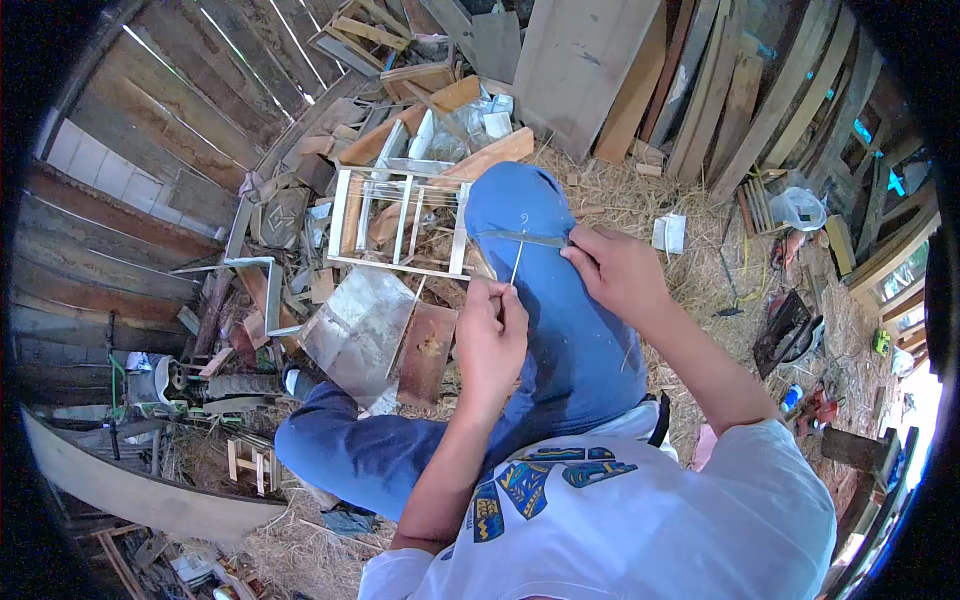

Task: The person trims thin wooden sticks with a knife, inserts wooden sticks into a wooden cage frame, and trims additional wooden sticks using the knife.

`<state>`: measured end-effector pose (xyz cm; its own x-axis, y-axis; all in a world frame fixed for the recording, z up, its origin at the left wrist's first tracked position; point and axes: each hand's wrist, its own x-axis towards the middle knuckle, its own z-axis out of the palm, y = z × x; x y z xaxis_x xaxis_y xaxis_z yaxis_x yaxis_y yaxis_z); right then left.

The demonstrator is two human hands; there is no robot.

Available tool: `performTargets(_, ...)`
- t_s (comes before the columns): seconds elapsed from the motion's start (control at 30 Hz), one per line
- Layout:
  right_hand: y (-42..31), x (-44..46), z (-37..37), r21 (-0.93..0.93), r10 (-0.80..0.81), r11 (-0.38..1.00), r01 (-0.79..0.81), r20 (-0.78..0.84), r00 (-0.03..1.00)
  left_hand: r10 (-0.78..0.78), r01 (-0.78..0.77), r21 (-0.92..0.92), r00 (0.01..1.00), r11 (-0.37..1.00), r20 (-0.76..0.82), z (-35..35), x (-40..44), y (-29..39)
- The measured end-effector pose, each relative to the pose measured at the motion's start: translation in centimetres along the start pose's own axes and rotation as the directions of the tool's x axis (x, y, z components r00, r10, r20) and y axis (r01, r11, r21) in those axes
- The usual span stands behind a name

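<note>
My left hand (492, 328) is closed in a pinch on the lower end of a thin pale stick (517, 265). The stick points up over my raised knee in blue trousers (570, 290). My right hand (615, 268) grips a knife, whose narrow grey blade (525, 238) lies across the knee at the stick's upper end. The handle is hidden in my fingers. Just beyond my left hand stands a small wooden frame (403, 222) with thin bars, like a little cage. I cannot tell whether the blade is cutting into the stick.
A worn board (360, 318) and a reddish-brown board (427, 355) lie left of my hands. Scrap wood is heaped behind the frame. Tall planks (590, 75) lean at the back. Straw covers the floor, with a clear plastic container (798, 208) on the right.
</note>
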<state>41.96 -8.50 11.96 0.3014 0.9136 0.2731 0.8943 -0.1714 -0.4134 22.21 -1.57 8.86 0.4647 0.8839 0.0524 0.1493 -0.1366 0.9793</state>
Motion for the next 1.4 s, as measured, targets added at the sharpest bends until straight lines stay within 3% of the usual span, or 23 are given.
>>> performTargets(0.2,0.1,-0.4,0.1,0.016,0.057,0.998,-0.057,-0.021,0.998,0.013,-0.009,0.054,0.998,0.999,-0.064,-0.9,-1.4,0.0)
performTargets(0.37,0.3,-0.7,0.2,0.095,-0.029,0.995,0.04,-0.117,0.993,0.101,-0.092,0.135,0.993,0.987,-0.062,0.3,0.3,0.9)
performTargets(0.43,0.2,-0.5,-0.2,0.029,-0.051,0.998,0.051,-0.022,0.998,0.039,-0.032,0.148,0.998,0.989,-0.042,0.8,1.0,1.4)
performTargets(0.53,0.5,-0.3,0.1,0.016,-0.072,0.997,0.073,-0.049,0.996,0.111,-0.098,0.201,0.992,0.975,-0.056,1.1,1.5,1.3)
performTargets(0.87,0.3,-0.1,-0.1,-0.005,-0.02,1.0,0.02,-0.04,0.999,0.092,-0.085,0.209,0.996,0.974,-0.022,0.5,0.1,0.8)
performTargets(1.03,0.9,-0.4,0.2,0.019,0.082,0.997,-0.081,-0.024,0.996,0.05,-0.039,0.231,0.998,0.972,-0.045,-0.5,-1.6,1.8)
performTargets(1.13,1.1,-0.7,0.6,0.08,0.052,0.996,-0.045,-0.089,0.995,0.154,-0.128,0.327,0.987,0.936,-0.055,0.0,-0.6,1.2)
performTargets(1.23,0.5,-0.9,-0.4,0.073,0.012,0.997,-0.01,-0.03,0.999,0.144,-0.129,0.235,0.989,0.963,-0.045,0.9,0.9,1.2)
performTargets(1.4,0.7,-0.4,-0.6,0.009,-0.019,1.0,0.019,0.0,1.0,0.149,-0.132,0.265,0.988,0.955,-0.044,1.3,1.7,1.4)
